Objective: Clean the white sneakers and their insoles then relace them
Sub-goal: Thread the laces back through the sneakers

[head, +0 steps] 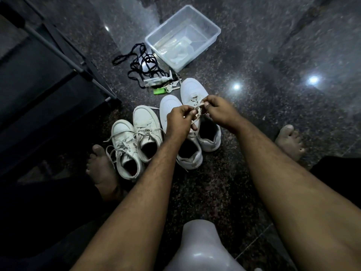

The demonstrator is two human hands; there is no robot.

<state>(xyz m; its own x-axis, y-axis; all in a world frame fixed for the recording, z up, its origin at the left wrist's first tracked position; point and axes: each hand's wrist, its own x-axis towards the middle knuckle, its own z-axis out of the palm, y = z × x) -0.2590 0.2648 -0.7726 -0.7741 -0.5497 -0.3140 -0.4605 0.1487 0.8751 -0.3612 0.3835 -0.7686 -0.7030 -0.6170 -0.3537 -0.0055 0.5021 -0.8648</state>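
Fingers (pixel 188 112) of both hands pinch the white lace (pixel 197 116) above a sneaker (pixel 193 89).

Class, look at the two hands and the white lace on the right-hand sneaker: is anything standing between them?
Nothing visible does. The left hand and right hand already pinch the lace above the sneaker.

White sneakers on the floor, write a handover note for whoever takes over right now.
Left hand and right hand both pinch the white lace over the rightmost white sneaker.
Its partner sneaker sits beside it, apparently unlaced.
The second white pair, to the left, is laced, with ends loose.
Clear plastic tub, black laces, keys lie beyond.
Insoles not visible; cleaning status unclear.
Left: finish this lace, then check the rest.
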